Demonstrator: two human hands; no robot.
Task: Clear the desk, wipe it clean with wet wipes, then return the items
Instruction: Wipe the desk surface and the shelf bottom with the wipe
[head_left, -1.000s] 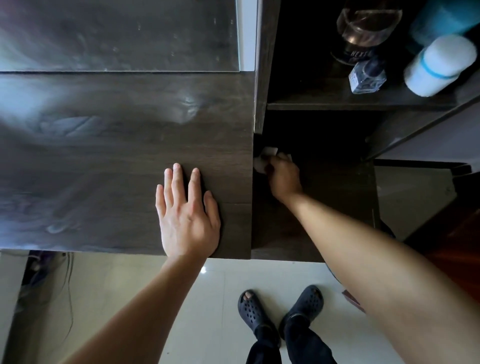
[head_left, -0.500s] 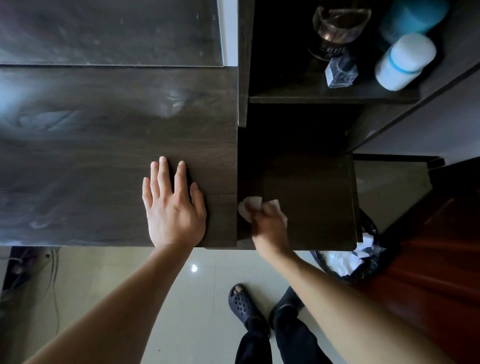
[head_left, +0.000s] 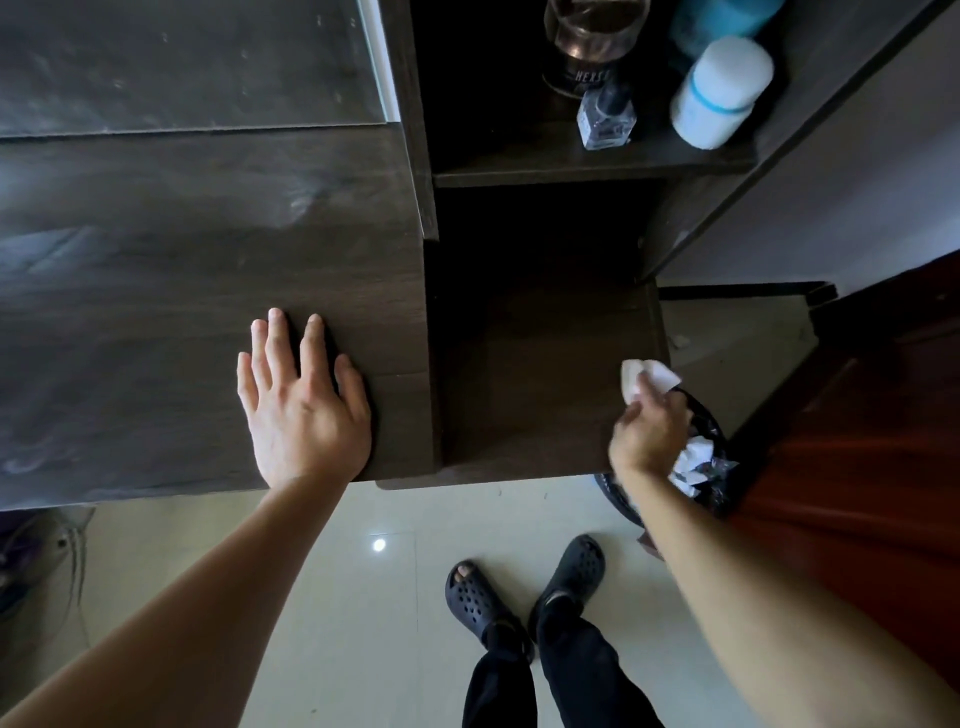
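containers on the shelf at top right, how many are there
4 in view: a clear glass jar with a dark label at the back, a small clear square bottle with a black cap in front, a white cylindrical bottle with a blue band at right, and a blue container behind it. More may be hidden.

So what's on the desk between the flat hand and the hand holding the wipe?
Nothing: in the head view only bare dark desk lies between the left hand and the right hand gripping the wipe.
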